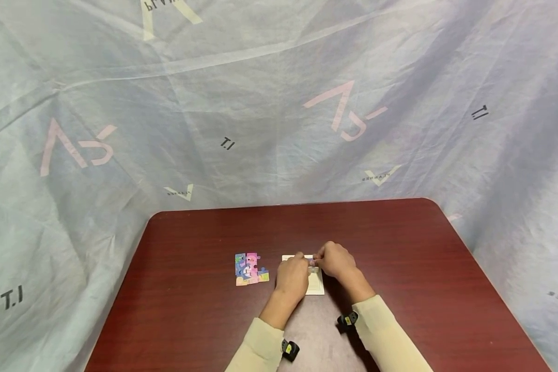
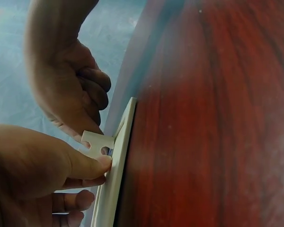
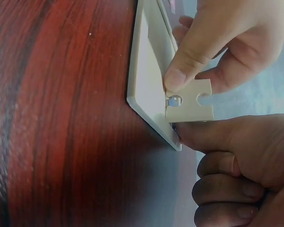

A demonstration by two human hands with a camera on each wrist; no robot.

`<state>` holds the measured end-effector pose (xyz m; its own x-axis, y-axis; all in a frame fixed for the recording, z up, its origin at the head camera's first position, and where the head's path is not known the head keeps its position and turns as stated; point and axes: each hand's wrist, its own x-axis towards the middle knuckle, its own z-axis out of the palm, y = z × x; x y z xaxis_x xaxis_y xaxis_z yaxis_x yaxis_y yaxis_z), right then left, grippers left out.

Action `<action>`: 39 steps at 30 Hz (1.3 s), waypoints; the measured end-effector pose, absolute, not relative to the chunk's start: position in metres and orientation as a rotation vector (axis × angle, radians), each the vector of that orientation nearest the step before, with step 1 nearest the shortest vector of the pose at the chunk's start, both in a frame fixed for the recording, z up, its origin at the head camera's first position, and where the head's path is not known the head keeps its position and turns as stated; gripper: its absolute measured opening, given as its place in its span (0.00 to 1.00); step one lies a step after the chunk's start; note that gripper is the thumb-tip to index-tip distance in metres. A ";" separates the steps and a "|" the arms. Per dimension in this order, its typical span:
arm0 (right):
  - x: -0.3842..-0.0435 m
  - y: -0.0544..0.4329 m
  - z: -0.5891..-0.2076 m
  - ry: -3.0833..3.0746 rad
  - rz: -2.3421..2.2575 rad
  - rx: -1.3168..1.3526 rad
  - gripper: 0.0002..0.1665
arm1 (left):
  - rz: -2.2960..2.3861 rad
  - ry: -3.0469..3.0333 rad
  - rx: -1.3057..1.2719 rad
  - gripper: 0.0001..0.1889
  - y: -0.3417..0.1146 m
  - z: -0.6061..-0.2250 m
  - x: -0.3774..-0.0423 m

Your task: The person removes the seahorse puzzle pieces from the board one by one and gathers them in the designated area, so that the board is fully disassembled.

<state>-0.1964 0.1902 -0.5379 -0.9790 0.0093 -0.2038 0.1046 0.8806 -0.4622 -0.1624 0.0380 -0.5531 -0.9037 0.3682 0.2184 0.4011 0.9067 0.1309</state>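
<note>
A pale-backed jigsaw piece (image 3: pixel 191 106) stands tilted up on the cream puzzle tray (image 1: pixel 315 285), its back facing the wrist cameras. My left hand (image 1: pixel 292 279) pinches it near its lower edge, thumb on the pale back. From the far side, my right hand (image 1: pixel 336 258) holds the piece's edge between thumb and forefinger, the other fingers curled; its fingertips are partly hidden behind the piece. A bit of printed blue (image 3: pixel 174 101) shows through a notch. On the table left of the tray lies a joined section of puzzle (image 1: pixel 248 269) with a pink cartoon figure.
The tray and puzzle section lie on a dark red wooden table (image 1: pixel 190 310) with rounded far corners. Grey-white printed sheeting (image 1: pixel 269 170) hangs behind and at both sides. Black wrist cameras (image 1: pixel 290 350) sit at the cuffs of both cream sleeves.
</note>
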 end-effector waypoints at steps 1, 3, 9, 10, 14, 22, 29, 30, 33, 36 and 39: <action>-0.196 0.190 -0.538 2.854 -0.719 0.087 0.11 | -0.274 -2.881 -0.582 0.05 0.037 -0.553 -0.162; -0.196 0.191 -0.538 2.845 -0.725 0.080 0.14 | -0.320 -2.887 -0.576 0.05 0.036 -0.553 -0.162; -0.195 0.192 -0.538 2.841 -0.737 0.070 0.17 | -0.483 -2.888 -0.556 0.03 0.030 -0.552 -0.162; -0.195 0.192 -0.538 2.847 -0.737 0.071 0.16 | -0.497 -2.884 -0.554 0.03 0.028 -0.552 -0.162; -0.196 0.193 -0.538 2.852 -0.736 0.080 0.13 | -0.546 -2.857 -0.547 0.03 0.024 -0.549 -0.162; -0.195 0.194 -0.540 2.845 -0.787 0.069 0.12 | -0.644 -2.849 -0.528 0.04 0.014 -0.546 -0.158; -0.191 0.192 -0.541 2.813 -0.868 0.060 0.25 | -0.763 -2.840 -0.496 0.04 0.006 -0.546 -0.154; -0.191 0.192 -0.541 2.811 -0.868 0.063 0.25 | -0.786 -2.837 -0.494 0.04 0.005 -0.546 -0.154; -0.190 0.192 -0.540 2.816 -0.860 0.064 0.23 | -0.836 -2.826 -0.484 0.05 0.002 -0.545 -0.154; -0.190 0.192 -0.540 2.829 -0.857 0.065 0.14 | -0.869 -2.810 -0.471 0.06 -0.001 -0.543 -0.153; -0.190 0.192 -0.539 2.831 -0.860 0.071 0.10 | -0.942 -2.812 -0.456 0.07 -0.005 -0.540 -0.152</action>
